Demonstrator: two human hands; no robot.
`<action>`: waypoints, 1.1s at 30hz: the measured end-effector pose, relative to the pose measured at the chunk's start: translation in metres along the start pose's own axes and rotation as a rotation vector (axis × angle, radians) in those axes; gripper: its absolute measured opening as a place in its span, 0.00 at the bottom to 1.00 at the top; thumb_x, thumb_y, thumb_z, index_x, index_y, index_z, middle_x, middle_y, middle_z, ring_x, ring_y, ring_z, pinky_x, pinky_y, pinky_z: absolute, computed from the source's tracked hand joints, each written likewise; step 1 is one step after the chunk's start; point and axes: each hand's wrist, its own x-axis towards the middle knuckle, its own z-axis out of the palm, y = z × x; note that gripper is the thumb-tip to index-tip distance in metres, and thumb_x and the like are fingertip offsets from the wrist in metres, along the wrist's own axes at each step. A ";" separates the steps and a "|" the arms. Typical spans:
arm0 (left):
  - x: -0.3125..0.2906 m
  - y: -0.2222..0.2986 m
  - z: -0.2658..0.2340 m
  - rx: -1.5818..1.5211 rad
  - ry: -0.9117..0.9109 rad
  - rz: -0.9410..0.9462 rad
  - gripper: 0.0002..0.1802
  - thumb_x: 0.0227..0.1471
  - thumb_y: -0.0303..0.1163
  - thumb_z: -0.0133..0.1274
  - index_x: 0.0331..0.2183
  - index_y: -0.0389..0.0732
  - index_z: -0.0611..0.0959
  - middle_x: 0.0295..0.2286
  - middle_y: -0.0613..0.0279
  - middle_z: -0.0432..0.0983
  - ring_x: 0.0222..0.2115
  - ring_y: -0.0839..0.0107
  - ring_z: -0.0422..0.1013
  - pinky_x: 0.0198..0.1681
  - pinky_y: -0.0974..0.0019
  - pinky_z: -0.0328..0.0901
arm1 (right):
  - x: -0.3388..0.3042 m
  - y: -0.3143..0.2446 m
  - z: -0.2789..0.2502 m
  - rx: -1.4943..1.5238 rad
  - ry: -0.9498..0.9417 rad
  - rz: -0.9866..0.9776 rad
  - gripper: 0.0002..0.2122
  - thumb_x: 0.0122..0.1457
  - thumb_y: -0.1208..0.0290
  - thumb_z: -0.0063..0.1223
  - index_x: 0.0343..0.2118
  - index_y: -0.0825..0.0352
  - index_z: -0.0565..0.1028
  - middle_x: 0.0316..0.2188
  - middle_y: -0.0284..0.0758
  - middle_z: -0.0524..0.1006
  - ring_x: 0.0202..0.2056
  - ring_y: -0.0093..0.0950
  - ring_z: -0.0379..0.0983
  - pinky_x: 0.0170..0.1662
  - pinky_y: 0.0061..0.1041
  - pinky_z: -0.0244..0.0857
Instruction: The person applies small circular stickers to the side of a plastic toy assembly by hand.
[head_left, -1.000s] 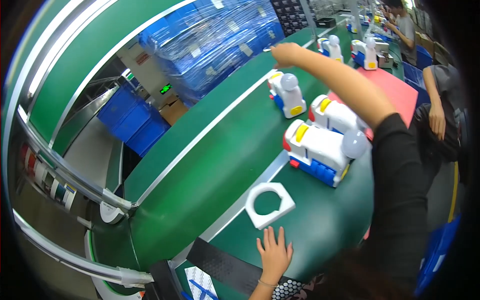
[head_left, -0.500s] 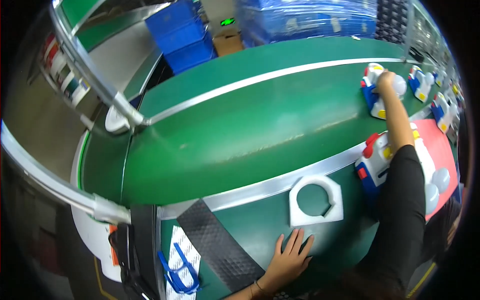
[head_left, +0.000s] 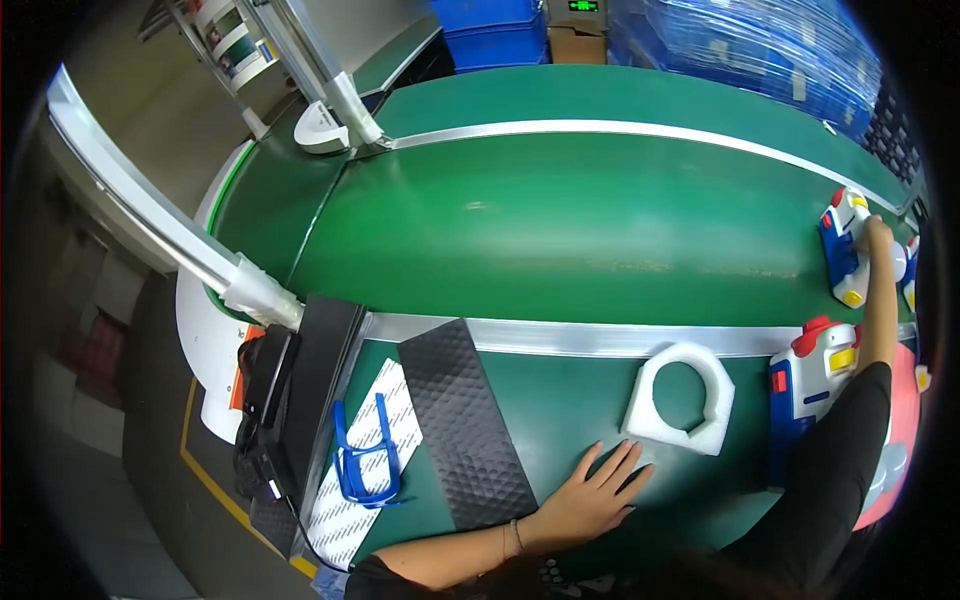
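Note:
My left hand (head_left: pixel 590 497) rests flat on the green bench with its fingers spread, fingertips just short of a white foam ring with a squared base (head_left: pixel 712 437). At the far right, my right arm reaches over the belt, and my right hand (head_left: pixel 877 235) grips a white and blue plastic toy (head_left: pixel 843 265) with red and yellow parts. Its fingers are partly hidden. A similar toy (head_left: pixel 815 372) stands on the bench beside my right forearm, partly covered by the sleeve.
A dark quilted strip (head_left: pixel 465 425) and a blue plastic frame (head_left: pixel 365 470) on a printed white sheet (head_left: pixel 338 515) lie left of my hand. A metal rail (head_left: pixel 560 337) edges the green belt (head_left: pixel 560 230). Blue crates (head_left: pixel 495 45) and wrapped blue stacks (head_left: pixel 750 60) stand behind.
The whole view has swung left, so the belt, foam ring and toys sit farther right in the picture. My right hand stays on the toy; my left hand remains spread on the bench.

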 end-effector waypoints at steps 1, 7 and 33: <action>0.000 0.000 0.000 0.003 -0.005 -0.019 0.33 0.49 0.43 0.50 0.54 0.40 0.62 0.54 0.45 0.53 0.57 0.55 0.49 0.55 0.49 0.46 | -0.046 -0.015 -0.004 0.032 -0.006 -0.031 0.56 0.27 0.58 0.67 0.58 0.74 0.43 0.48 0.49 0.67 0.48 0.39 0.67 0.49 0.35 0.62; 0.004 0.002 0.002 -0.005 0.070 -0.021 0.30 0.49 0.42 0.48 0.51 0.37 0.64 0.51 0.44 0.58 0.56 0.55 0.51 0.56 0.50 0.46 | -0.077 0.038 0.022 0.114 -0.008 -0.091 0.55 0.24 0.63 0.68 0.57 0.73 0.45 0.46 0.49 0.69 0.47 0.40 0.67 0.48 0.34 0.63; 0.021 0.022 0.008 0.498 0.339 0.226 0.26 0.47 0.32 0.42 0.49 0.32 0.66 0.48 0.48 0.61 0.50 0.57 0.57 0.51 0.53 0.54 | -0.149 -0.008 -0.238 0.230 0.113 -0.914 0.44 0.29 0.68 0.63 0.55 0.61 0.55 0.42 0.46 0.70 0.44 0.41 0.67 0.47 0.32 0.61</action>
